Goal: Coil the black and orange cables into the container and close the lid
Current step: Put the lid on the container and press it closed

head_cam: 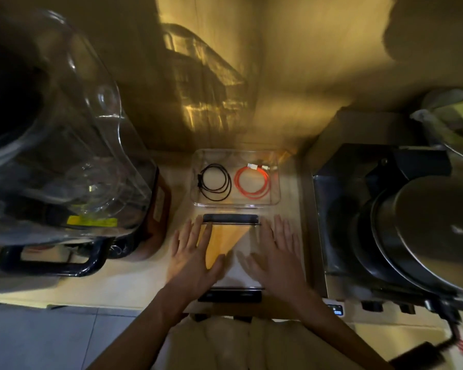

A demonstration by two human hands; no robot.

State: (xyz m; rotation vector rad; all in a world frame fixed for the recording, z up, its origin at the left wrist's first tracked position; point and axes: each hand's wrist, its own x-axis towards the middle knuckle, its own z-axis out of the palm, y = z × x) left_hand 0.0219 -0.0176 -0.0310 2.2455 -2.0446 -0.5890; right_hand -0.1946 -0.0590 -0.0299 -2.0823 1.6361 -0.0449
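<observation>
A clear rectangular container [275,180] stands on the counter ahead of me. Inside it, a coiled black cable [216,186] lies on the left and a coiled orange cable [251,185] with white plugs on the right. Just in front of the container lies the clear lid [231,252], flat on the counter, with black clip bars at its far and near ends. My left hand [191,256] rests flat on the lid's left edge, fingers spread. My right hand [277,256] lies flat on its right edge, fingers also spread.
A large clear blender jug [56,145] with a dark handle fills the left. A dark appliance [358,198] with a metal pot [428,231] stands close on the right. The wall is behind the container. The counter's front edge runs below my wrists.
</observation>
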